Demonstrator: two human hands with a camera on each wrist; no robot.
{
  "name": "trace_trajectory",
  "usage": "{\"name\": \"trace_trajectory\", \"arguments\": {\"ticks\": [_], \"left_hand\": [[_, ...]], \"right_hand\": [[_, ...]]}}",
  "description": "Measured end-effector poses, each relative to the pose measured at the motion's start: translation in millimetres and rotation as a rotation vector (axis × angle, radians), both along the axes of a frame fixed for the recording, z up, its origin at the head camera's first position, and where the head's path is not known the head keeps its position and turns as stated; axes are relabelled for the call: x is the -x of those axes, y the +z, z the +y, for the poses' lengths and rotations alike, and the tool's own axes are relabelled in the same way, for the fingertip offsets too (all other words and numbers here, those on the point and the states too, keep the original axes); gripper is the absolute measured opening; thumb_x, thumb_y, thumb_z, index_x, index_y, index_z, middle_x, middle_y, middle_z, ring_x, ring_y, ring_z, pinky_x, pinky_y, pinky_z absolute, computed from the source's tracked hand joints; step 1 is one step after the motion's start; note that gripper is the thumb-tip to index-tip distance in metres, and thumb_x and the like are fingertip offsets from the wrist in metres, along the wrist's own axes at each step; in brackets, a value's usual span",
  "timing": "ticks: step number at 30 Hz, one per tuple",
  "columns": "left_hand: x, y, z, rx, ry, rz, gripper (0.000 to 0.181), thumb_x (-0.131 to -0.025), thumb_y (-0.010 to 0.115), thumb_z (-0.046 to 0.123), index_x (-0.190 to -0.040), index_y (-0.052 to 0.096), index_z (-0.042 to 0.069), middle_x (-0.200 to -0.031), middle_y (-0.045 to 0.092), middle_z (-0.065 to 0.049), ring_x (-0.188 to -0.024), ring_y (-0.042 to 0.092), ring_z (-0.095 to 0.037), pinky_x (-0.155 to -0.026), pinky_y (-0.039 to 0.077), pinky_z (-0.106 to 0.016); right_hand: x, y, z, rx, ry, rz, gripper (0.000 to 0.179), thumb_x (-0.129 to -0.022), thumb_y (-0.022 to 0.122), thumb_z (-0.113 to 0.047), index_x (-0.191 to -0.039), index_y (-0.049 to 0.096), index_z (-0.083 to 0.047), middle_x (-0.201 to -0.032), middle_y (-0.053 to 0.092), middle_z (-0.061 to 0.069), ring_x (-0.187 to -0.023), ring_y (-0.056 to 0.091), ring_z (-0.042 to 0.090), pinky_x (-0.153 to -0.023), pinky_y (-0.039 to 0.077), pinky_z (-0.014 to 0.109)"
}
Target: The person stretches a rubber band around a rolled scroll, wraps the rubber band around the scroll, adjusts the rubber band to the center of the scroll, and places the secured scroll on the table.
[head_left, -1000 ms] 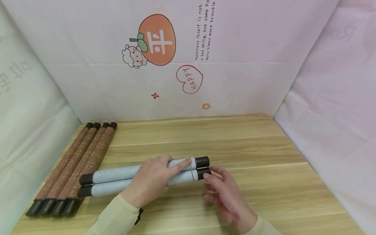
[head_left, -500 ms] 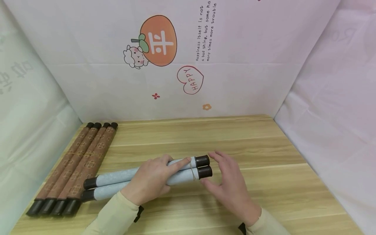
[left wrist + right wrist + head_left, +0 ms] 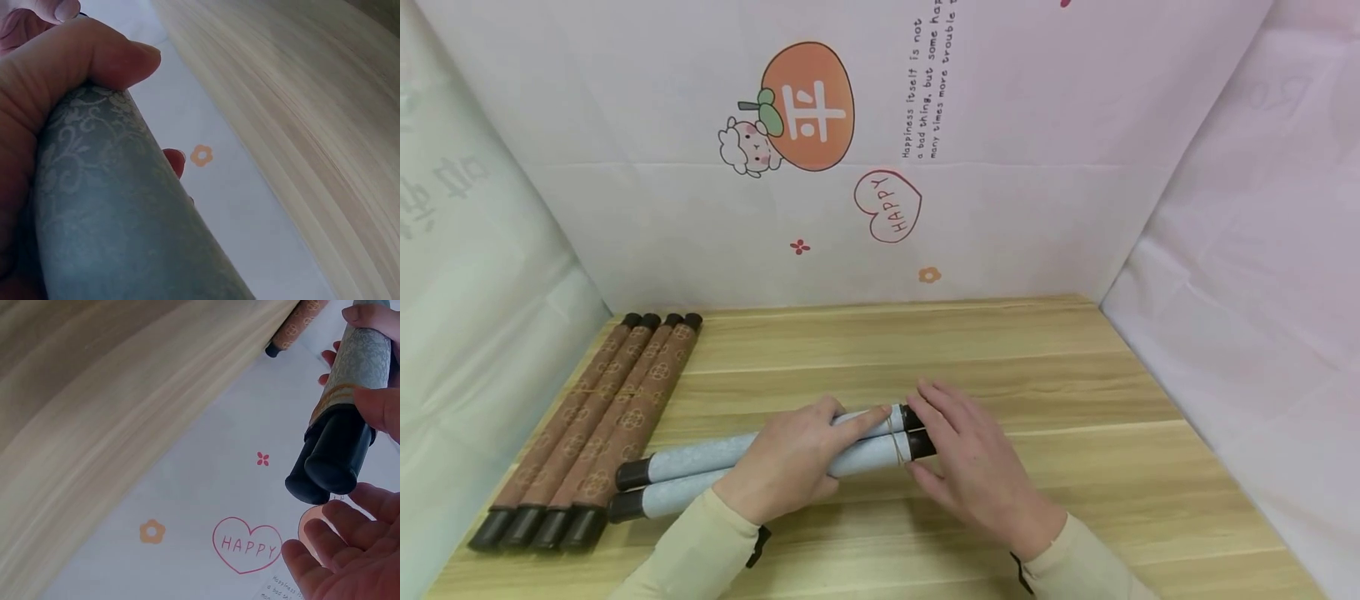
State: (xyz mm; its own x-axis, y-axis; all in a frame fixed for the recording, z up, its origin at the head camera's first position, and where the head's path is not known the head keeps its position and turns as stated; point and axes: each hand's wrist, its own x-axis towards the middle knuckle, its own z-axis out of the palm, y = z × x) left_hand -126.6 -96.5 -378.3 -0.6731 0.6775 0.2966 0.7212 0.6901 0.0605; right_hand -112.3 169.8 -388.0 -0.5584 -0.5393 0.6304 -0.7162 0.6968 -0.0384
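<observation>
Two pale blue scrolls [image 3: 700, 452] with black end knobs [image 3: 632, 475] lie side by side, raised a little above the table as far as the head view shows. A thin elastic band [image 3: 897, 442] goes round both near their right end. My left hand [image 3: 786, 457] grips the pair around the middle, and its thumb curls over the patterned blue surface [image 3: 112, 200] in the left wrist view. My right hand [image 3: 985, 471] is at the right-hand knobs. In the right wrist view its thumb [image 3: 378, 412] is at the banded end, while its fingers [image 3: 306, 569] spread loosely below the knobs.
Several brown scrolls [image 3: 643, 408] with flower patterns and black knobs lie in a row at the left of the wooden table [image 3: 1075, 375]. White cloth walls [image 3: 1000, 208] with printed drawings and words stand behind and at both sides.
My right hand has risen and come in from the right until it covers part of the right-hand knobs. The blue scrolls' left end has dipped and shifted slightly right; my left hand keeps its grip.
</observation>
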Motion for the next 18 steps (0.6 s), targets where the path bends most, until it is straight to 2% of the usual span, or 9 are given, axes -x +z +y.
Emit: {"name": "trace_trajectory", "arguments": {"ticks": [7,13,18], "left_hand": [[-1.9,0.1,2.0,0.023,-0.006,0.028,0.109,-0.061,0.096,0.018,-0.156,0.046,0.034,-0.095,0.065,-0.002,-0.07,0.059,-0.012,-0.055,0.049,-0.026],[-4.3,0.9,3.9,0.025,-0.004,0.061,0.11,-0.06,0.098,0.018,-0.157,0.045,0.024,-0.099,0.07,-0.003,-0.073,0.067,-0.016,-0.059,0.055,-0.03],[-5.7,0.8,6.0,0.033,-0.005,0.069,0.115,-0.058,0.1,0.019,-0.158,0.042,0.018,-0.098,0.071,-0.002,-0.072,0.067,-0.017,-0.062,0.057,-0.032]], "right_hand": [[1.1,3.3,0.5,-0.084,-0.034,-0.055,0.082,-0.074,0.093,-0.035,-0.14,0.059,0.0,-0.141,0.063,0.019,-0.13,0.061,0.036,-0.107,0.052,0.052],[1.8,6.8,0.0,-0.137,-0.053,-0.11,0.074,-0.076,0.09,-0.038,-0.136,0.065,-0.003,-0.138,0.066,0.015,-0.129,0.063,0.034,-0.106,0.053,0.051],[2.5,7.5,0.2,-0.175,-0.07,-0.135,0.074,-0.073,0.092,-0.042,-0.133,0.067,-0.006,-0.134,0.07,0.012,-0.126,0.064,0.032,-0.104,0.053,0.05]]}}
